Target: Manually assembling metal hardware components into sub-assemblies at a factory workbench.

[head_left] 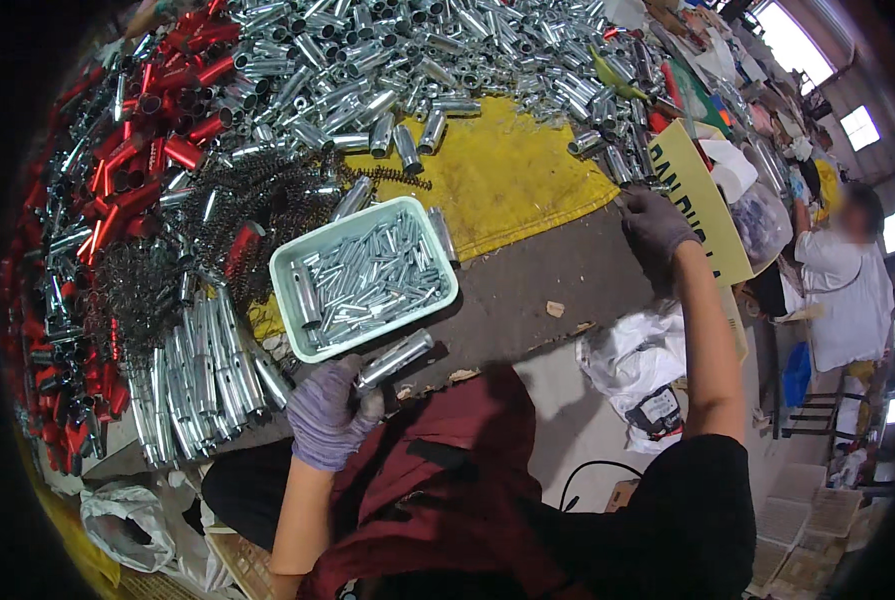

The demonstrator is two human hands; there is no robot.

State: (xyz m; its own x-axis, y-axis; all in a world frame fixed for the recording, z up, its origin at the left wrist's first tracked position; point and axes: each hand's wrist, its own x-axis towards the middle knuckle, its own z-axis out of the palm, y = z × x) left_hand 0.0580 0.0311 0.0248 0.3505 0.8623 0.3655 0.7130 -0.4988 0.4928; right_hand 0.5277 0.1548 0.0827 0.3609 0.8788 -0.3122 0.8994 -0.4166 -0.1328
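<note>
My left hand [329,414], in a purple-grey knit glove, is closed around a shiny metal tube [395,359] held at a slant over the bench's near edge. Just beyond it sits a pale green plastic tray [445,297] full of small metal pins [372,285], with one larger tube [305,295] lying along its left side. Far off to the right, my right hand [655,222], in a dark grey glove, reaches to the edge of a yellow cloth [527,180] beside several metal tubes [619,165]. Its fingers are curled, and whatever they grip is hidden.
Chrome tubes [317,60] heap across the back, red tubes [127,170] at left. Black coil springs [237,195] and a row of long tubes [202,370] lie left of the tray. A yellow printed box [697,195] stands at right; a person in white [842,280] works beyond.
</note>
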